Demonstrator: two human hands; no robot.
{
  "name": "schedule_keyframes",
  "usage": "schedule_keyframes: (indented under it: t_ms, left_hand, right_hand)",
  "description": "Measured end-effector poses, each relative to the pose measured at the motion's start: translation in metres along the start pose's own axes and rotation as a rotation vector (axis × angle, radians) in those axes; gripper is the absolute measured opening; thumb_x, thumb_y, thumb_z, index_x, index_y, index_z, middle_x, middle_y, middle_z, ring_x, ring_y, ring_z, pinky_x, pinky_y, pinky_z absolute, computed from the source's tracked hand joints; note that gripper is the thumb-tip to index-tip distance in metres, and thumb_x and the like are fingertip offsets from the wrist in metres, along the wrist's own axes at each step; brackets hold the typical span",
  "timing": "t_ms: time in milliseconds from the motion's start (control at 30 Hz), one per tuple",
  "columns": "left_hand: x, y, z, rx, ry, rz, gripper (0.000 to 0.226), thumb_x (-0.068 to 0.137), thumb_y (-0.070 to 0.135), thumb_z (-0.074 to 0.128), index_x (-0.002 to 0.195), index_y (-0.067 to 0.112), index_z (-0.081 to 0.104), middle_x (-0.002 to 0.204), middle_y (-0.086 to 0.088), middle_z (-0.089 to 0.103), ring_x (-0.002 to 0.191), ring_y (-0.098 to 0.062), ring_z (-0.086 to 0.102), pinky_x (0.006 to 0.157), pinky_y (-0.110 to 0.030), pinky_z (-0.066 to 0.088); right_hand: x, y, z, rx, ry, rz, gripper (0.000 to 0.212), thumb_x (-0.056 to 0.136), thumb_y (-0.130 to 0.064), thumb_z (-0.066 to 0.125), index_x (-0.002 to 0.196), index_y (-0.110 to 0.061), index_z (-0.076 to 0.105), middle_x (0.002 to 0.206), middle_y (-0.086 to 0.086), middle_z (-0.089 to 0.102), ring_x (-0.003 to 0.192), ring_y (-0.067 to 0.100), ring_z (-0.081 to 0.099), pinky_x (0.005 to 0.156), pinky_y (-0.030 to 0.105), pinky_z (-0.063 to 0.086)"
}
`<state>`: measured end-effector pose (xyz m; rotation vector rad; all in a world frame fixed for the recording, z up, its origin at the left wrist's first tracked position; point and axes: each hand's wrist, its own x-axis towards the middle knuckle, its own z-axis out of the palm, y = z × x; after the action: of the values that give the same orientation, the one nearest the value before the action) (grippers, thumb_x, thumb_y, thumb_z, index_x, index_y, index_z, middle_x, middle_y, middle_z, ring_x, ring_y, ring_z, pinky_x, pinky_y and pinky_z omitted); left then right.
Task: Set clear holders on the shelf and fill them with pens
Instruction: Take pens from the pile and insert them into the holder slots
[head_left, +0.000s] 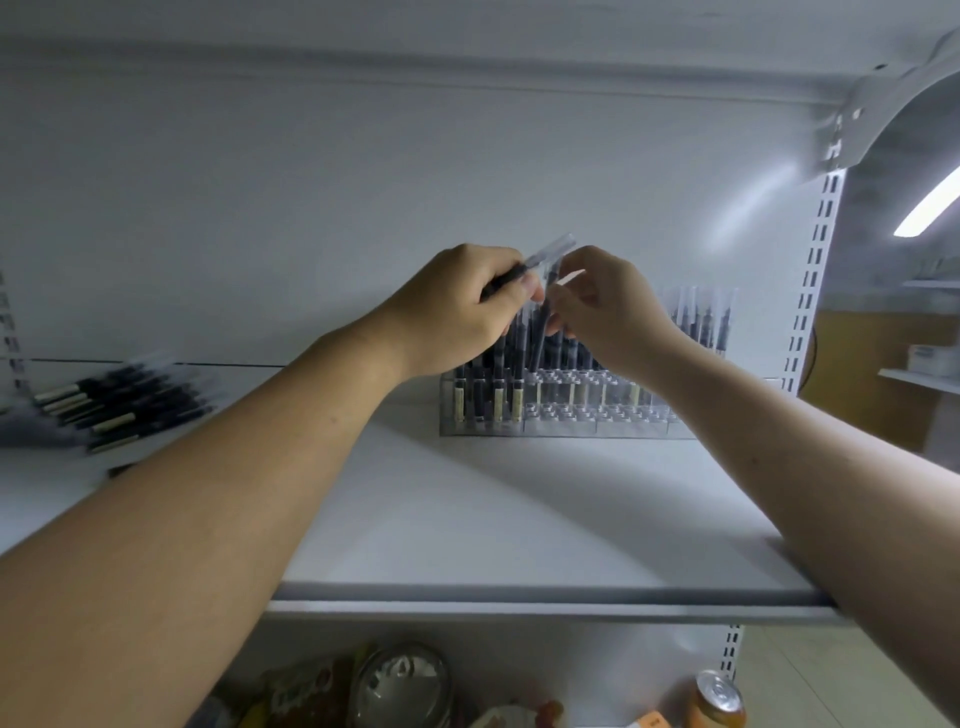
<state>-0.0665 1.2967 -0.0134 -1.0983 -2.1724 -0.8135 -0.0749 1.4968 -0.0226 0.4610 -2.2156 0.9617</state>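
A clear holder (558, 415) stands at the back of the white shelf (519, 519), with several dark pens upright in its left slots and at its far right. My left hand (457, 306) grips a bunch of black pens with clear caps (550, 249) above the holder. My right hand (613, 306) pinches one pen (540, 327) that points down into the holder's middle rows. Both hands are close together, almost touching.
A loose pile of black pens (114, 410) lies on the shelf at the far left. A slotted upright (810, 280) bounds the shelf on the right. Below the shelf edge sit a round lidded tin (400, 686), packets and an orange can (719, 699).
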Motion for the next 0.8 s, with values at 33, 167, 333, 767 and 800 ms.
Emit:
schedule_keyframes:
  t_ms: [33,167,333,767,800]
  left_hand:
    - [0.000,0.000,0.000,0.004,0.001,0.001,0.025,0.110,0.024,0.050,0.100,0.017,0.071,0.075,-0.015,0.065,0.064,-0.029,0.057,0.063,-0.043,0.048]
    - [0.001,0.000,0.000,0.015,0.008,-0.004,0.024,0.109,0.026,0.050,0.100,0.020,0.071,0.074,-0.012,0.065,0.065,-0.029,0.059,0.062,-0.045,0.048]
    - [0.000,0.000,0.000,0.013,-0.004,-0.010,0.023,0.109,0.024,0.050,0.101,0.020,0.071,0.077,-0.017,0.064,0.066,-0.032,0.057,0.062,-0.045,0.045]
    - [-0.001,0.005,-0.002,-0.069,-0.013,-0.033,0.028,0.112,0.026,0.046,0.100,0.016,0.069,0.074,-0.027,0.055,0.057,-0.025,0.044,0.054,-0.043,0.037]
    - [-0.001,0.006,-0.002,-0.069,-0.020,-0.040,0.029,0.112,0.027,0.047,0.096,0.016,0.069,0.069,-0.019,0.057,0.055,-0.022,0.045,0.053,-0.040,0.037]
  right_hand:
    - [-0.001,0.001,0.003,-0.017,-0.034,0.000,0.013,0.105,-0.019,0.058,0.117,-0.018,0.061,0.077,-0.001,0.077,0.080,0.037,0.075,0.070,0.062,0.059]
    - [-0.001,0.004,0.009,-0.111,-0.130,-0.004,0.018,0.105,-0.022,0.058,0.123,-0.018,0.061,0.078,-0.001,0.077,0.064,0.026,0.072,0.054,0.044,0.061]
    - [0.000,0.009,0.009,-0.185,-0.182,0.007,0.011,0.104,-0.019,0.058,0.114,-0.018,0.063,0.079,0.000,0.079,0.053,0.016,0.067,0.045,0.025,0.046]
    - [0.003,-0.007,-0.023,0.568,-0.074,-0.037,0.015,0.092,-0.007,0.069,0.107,-0.010,0.074,0.089,0.012,0.074,0.076,0.023,0.066,0.063,0.032,0.045]
    - [0.002,-0.009,-0.024,0.659,-0.132,-0.028,0.018,0.092,-0.008,0.070,0.109,-0.007,0.074,0.092,0.014,0.071,0.079,0.025,0.064,0.065,0.035,0.042]
